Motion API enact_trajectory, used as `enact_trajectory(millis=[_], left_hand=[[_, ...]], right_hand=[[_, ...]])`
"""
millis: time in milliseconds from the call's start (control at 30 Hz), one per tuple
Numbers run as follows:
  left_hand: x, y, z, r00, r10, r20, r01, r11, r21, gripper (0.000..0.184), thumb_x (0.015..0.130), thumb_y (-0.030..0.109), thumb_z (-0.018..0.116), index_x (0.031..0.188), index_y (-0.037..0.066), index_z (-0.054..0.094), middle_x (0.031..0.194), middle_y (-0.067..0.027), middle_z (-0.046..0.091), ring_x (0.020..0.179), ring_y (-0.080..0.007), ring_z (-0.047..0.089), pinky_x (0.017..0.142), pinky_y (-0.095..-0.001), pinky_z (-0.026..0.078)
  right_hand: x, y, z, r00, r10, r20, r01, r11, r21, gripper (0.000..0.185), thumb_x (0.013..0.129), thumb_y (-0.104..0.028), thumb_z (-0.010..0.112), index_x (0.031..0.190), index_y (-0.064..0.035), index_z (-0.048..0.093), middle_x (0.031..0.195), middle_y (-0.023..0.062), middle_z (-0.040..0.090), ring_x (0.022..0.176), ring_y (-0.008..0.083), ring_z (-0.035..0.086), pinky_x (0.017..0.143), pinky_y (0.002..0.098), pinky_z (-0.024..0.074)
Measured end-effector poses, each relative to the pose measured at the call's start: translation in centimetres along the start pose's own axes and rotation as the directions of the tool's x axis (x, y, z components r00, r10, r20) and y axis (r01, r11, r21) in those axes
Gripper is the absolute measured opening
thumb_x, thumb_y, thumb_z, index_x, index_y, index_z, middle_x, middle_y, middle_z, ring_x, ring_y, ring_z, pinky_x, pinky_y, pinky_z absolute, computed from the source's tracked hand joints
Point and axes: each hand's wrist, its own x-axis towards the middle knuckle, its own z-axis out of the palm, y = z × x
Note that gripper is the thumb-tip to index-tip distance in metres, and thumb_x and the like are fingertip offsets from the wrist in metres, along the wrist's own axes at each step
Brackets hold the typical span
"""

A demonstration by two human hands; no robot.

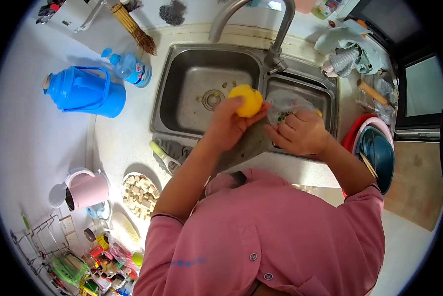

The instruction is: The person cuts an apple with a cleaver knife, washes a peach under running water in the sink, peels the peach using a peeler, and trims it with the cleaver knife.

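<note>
My left hand (pixel 225 123) is closed around a yellow bell pepper (pixel 246 100), holding it above the divider between the sink basins. The pepper looks smooth and lobed. Close beside it, my right hand (pixel 300 132) is curled into a fist over the smaller basin; what it grips, if anything, is hidden. A dull grey flat shape (pixel 246 147), resembling a broad blade, extends between my hands, but I cannot tell whether my right hand holds it. Behind the right fist, a clear plastic bag (pixel 286 100) with green bits lies in the smaller basin.
Scraps lie around the drain of the large basin (pixel 189 64), under the faucet (pixel 280 39). To the left stand a blue thermos (pixel 86 92), a plastic bottle (pixel 135 73), a peeler-like green-handled tool (pixel 164 157) and a plate of cubed tofu (pixel 140 195). Stacked basins (pixel 376 153) are at right.
</note>
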Motion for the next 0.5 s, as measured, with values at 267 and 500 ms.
enact_trajectory(millis=[267, 500], left_hand=[[-2.1, 6.3, -5.6, 0.967, 0.074, -0.244, -0.112, 0.983, -0.148, 0.061, 0.089, 0.057, 0.051, 0.114, 0.002, 0.059, 0.098, -0.0137, 0.067, 0.084, -0.0212, 0.068, 0.077, -0.0305, 0.057], [-5.8, 6.9, -6.2, 0.923, 0.22, -0.316, -0.32, 0.895, -0.31, 0.066, 0.089, 0.055, 0.051, 0.122, -0.002, 0.053, 0.112, -0.0161, 0.062, 0.088, -0.0214, 0.066, 0.078, -0.0293, 0.057]], right_hand=[[-4.7, -1.0, 0.0, 0.929, 0.371, 0.012, -0.371, 0.926, 0.066, 0.028, 0.067, -0.014, 0.071, 0.095, -0.0149, 0.069, 0.069, -0.0015, 0.056, 0.062, 0.0146, 0.058, 0.051, 0.0297, 0.0443], [-4.5, -6.1, 5.3, 0.233, 0.824, 0.516, -0.791, -0.147, 0.594, 0.02, 0.084, -0.014, 0.07, 0.099, -0.0011, 0.069, 0.065, 0.001, 0.055, 0.06, 0.0073, 0.048, 0.056, 0.0257, 0.0394]])
